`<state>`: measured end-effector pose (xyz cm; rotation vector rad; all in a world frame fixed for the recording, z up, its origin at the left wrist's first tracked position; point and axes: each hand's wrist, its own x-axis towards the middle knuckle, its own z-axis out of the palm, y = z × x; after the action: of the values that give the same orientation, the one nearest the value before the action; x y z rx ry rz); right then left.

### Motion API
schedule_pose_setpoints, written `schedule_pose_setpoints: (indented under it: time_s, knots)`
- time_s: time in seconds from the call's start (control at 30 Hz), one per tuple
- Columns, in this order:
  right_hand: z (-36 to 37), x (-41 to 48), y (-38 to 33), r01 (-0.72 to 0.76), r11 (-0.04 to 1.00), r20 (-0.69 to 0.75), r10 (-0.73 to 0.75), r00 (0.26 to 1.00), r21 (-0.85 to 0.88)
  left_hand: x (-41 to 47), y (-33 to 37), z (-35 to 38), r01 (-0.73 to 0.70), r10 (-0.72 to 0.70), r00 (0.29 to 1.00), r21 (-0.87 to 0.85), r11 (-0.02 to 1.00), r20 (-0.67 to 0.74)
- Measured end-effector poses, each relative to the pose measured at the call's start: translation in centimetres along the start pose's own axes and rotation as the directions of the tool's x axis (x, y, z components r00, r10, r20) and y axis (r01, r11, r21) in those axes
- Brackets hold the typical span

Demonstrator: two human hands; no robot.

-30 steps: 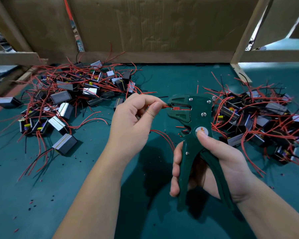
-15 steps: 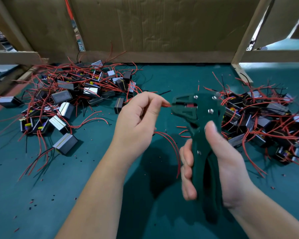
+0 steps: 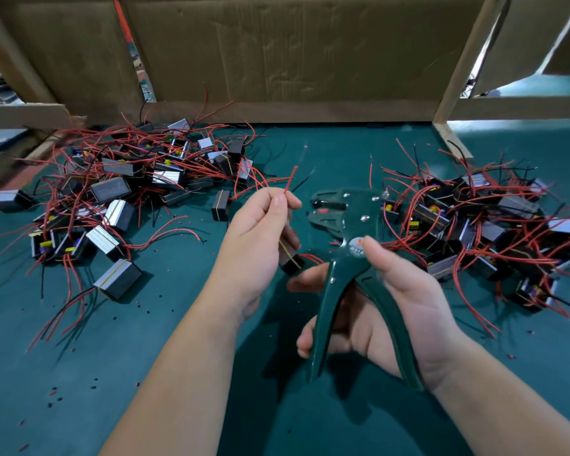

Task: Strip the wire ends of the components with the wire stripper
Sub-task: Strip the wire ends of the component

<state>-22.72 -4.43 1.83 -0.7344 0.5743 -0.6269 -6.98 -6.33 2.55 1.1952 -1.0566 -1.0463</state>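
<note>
A big pile of components sits on the left of the green counter. The left hand pinches 1 thin red wire, which looks soft and bendy, so hold it near the tip. The right hand wraps loosely around the wire stripper, its handles spread apart.

Teal-covered table here: a heap of small black box components with red wires lies left, another heap right, tiny insulation bits scattered across.
</note>
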Motion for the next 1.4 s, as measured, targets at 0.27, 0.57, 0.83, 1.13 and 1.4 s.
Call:
schedule_pose_setpoints:
  time_s: [0.27,0.57,0.83,1.13,1.4]
  knots:
    - [-1.0,-0.2,-1.6,0.486,0.865,-0.222,-0.502,0.836,-0.124,1.3,-0.1,-2.7,-0.044,0.318,0.872,0.587,0.808,-0.372]
    - [-1.4,-0.4,-1.9,0.445,0.894,-0.265,-0.443,0.856,-0.056,2.0,-2.3,-3.3,0.355,-0.078,0.931,0.843,0.405,-0.356]
    - [-1.3,-0.7,-2.0,0.345,0.939,-0.145,-0.339,0.930,0.017,2.4,-2.8,-3.9,0.350,-0.026,0.931,0.868,0.353,-0.364]
    - [-1.5,-0.5,-1.6,0.324,0.944,-0.098,-0.317,0.943,0.068,2.4,-1.2,-3.8,-0.063,0.165,0.893,0.245,0.967,-0.419]
    - [-1.3,-0.4,-1.4,0.378,0.921,-0.104,-0.369,0.923,0.089,1.6,1.3,-3.3,0.031,-0.149,0.975,-0.570,0.821,-0.163]
